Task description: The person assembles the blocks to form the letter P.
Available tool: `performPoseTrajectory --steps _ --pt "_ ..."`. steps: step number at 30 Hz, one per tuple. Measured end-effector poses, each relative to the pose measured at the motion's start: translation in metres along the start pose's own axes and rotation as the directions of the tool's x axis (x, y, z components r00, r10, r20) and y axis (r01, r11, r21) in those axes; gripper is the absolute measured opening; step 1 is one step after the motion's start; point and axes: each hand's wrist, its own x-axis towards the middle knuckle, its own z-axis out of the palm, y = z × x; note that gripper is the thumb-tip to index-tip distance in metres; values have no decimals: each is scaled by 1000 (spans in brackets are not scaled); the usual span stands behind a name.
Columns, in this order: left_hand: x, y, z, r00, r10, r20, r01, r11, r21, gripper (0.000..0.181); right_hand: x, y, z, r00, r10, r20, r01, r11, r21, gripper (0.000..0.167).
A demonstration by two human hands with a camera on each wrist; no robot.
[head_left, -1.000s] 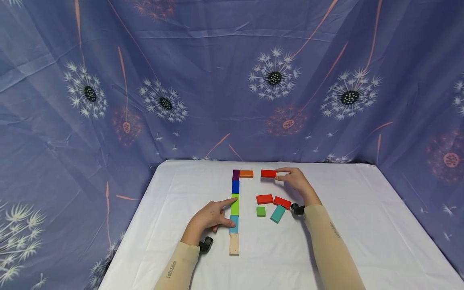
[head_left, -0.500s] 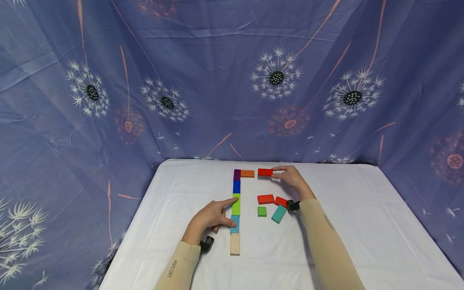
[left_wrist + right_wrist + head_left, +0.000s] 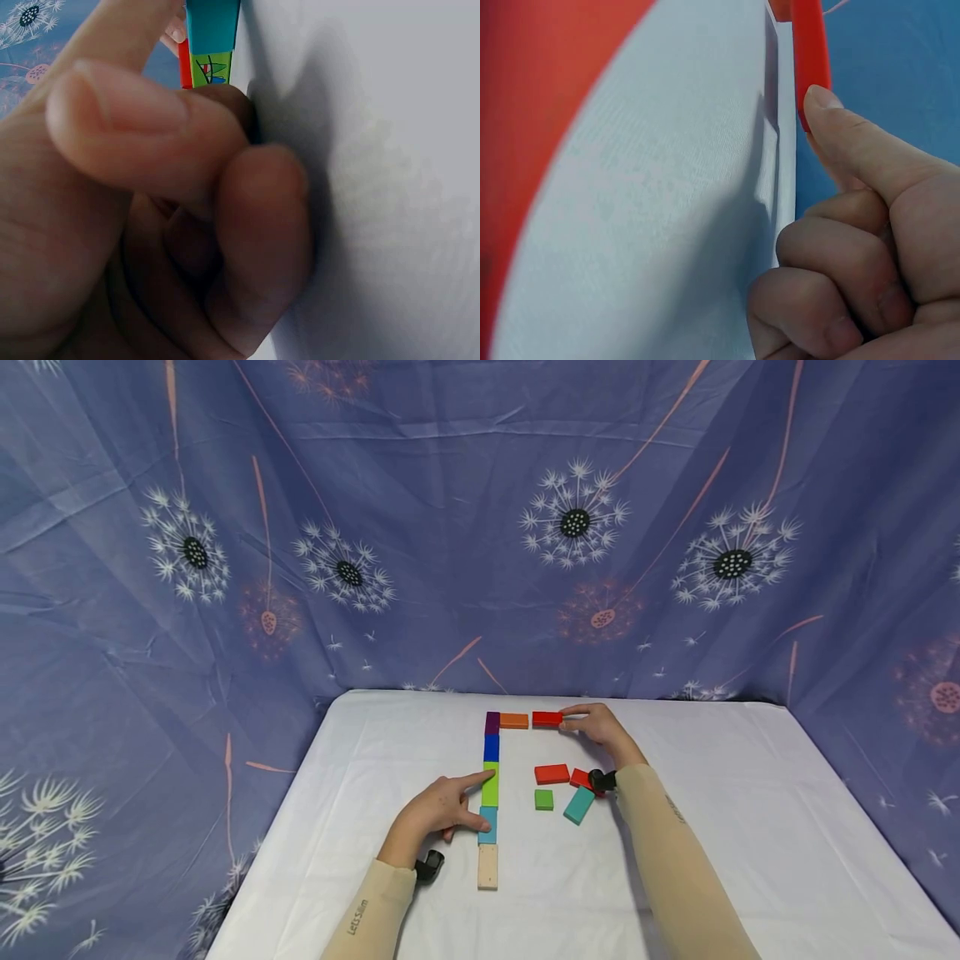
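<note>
In the head view my right hand [image 3: 600, 727] pinches one end of a red block [image 3: 547, 718] between thumb and fingers. That block lies just right of an orange block [image 3: 514, 721], with a narrow gap between them. My left hand [image 3: 438, 810] rests on the column of blocks, its straight index finger on the lime green block [image 3: 490, 789] and its thumb on the light blue block [image 3: 487, 833]. The left wrist view shows its other fingers [image 3: 262, 225] curled beside the cloth. A purple block [image 3: 492, 723] and a blue block [image 3: 491, 747] continue the column; a plain wooden block [image 3: 487, 867] ends it nearest me.
Right of the column lie a red block [image 3: 552, 774], a small green block [image 3: 543, 800] and a teal block [image 3: 579, 806]. Another red block [image 3: 580, 778] is partly hidden by the right wrist camera [image 3: 600, 781]. White cloth [image 3: 360, 760] covers the table; a patterned curtain [image 3: 450, 568] hangs behind.
My right hand has moved left with the red block, narrowing the gap to the orange block. My left hand keeps its place on the column.
</note>
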Motion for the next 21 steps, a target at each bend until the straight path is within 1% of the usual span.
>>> performPoseTrajectory --steps 10,14,21 --pt "-1 1 0 1000 8 1 -8 1000 -1 93 -2 -4 5 1000 9 2 -9 1000 -21 48" --pt "0 1 0 1000 6 1 -6 1000 0 93 -4 -5 6 1000 -2 3 2 999 -34 47" --pt "2 -2 1 1000 10 -2 -10 1000 7 93 0 -4 8 1000 25 -7 -25 999 -40 47"
